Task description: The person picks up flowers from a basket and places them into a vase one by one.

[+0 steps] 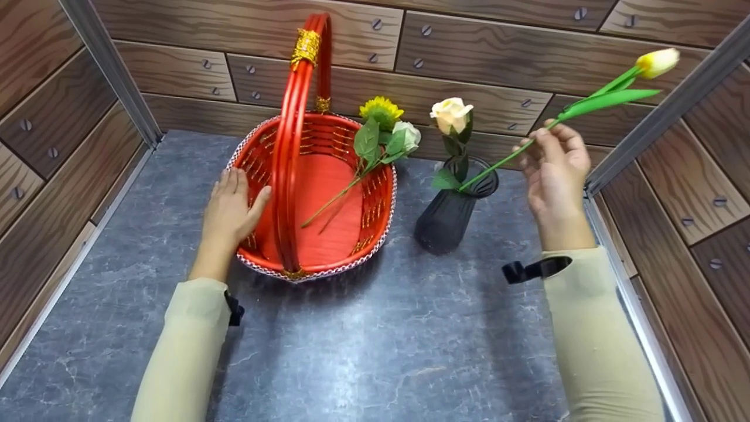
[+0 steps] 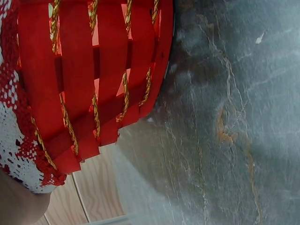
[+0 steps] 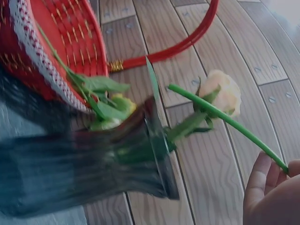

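Note:
My left hand [image 1: 228,205] rests on the left rim of a red woven basket [image 1: 325,234], fingers fairly straight, thumb apart over the inside. In the left wrist view the basket's side [image 2: 77,61] fills the upper left. My right hand [image 1: 556,167] pinches the green stem of a yellow-white tulip [image 1: 657,63], its bloom up to the right. In the right wrist view the stem's lower end [image 3: 172,87] is free, near the mouth of a dark glass vase [image 3: 93,164]. A cream rose [image 1: 451,115] stands in that vase.
A yellow sunflower [image 1: 381,111] and a white rose [image 1: 408,136] lean on the basket's right rim, stems inside. The basket's tall handle [image 1: 287,170] arches over it. Wood-patterned walls [image 1: 469,53] stand close behind and at both sides of the grey marbled tabletop [image 1: 375,351].

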